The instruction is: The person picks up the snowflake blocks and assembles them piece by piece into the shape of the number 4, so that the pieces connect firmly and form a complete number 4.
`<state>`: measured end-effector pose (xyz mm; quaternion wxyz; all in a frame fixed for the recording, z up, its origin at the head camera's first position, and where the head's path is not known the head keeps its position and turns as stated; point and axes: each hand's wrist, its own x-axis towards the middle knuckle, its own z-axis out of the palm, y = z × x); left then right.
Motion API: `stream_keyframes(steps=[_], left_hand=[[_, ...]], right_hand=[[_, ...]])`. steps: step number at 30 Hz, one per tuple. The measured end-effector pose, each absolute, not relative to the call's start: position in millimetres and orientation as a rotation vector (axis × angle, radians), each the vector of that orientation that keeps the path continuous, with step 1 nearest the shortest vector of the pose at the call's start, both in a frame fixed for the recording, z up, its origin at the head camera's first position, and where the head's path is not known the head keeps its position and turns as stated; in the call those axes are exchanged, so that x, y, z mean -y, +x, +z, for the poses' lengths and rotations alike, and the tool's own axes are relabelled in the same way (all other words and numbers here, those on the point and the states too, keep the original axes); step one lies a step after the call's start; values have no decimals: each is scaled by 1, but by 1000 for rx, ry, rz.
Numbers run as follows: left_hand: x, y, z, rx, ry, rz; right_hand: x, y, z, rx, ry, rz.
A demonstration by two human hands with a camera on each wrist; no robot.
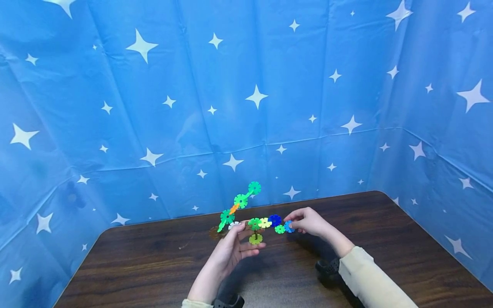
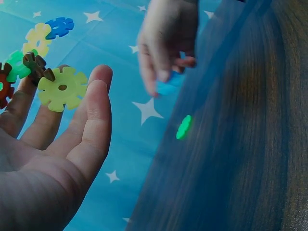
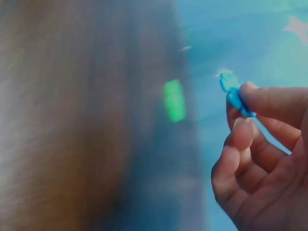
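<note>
My left hand (image 1: 233,248) holds a chain of interlocking plastic snowflake discs, its thumb on a white disc (image 1: 233,225). Linked green discs (image 1: 241,201) and an orange one (image 1: 234,208) rise up and back from there. To the right the chain runs through a green, a yellow and a dark blue disc (image 1: 274,220). A yellow-green disc (image 2: 62,88) hangs below on a brown disc (image 2: 36,66), beside the left fingers. Between thumb and fingertips my right hand (image 1: 311,222) pinches a light blue disc (image 3: 234,97), just right of the chain's dark blue end.
A single bright green disc (image 2: 184,127) is apart from the chain, over the dark wooden table (image 1: 154,261). Behind the table hangs a blue curtain (image 1: 185,128) with white stars. Black bands (image 1: 327,268) are at the wrists.
</note>
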<state>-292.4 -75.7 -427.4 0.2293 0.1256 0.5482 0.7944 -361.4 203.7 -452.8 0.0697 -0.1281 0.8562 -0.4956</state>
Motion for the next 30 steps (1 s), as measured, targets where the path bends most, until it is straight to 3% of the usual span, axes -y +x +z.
stream_keyframes(steps=[14,30], left_hand=[[79,-291,-427,-1512,325,2195],[79,-291,-424,-1508,338,2168]], right_hand=[[-171,-346,-358,-2309,-721,-1868],[-138,-337,-349,-2343,-1003,-1676]])
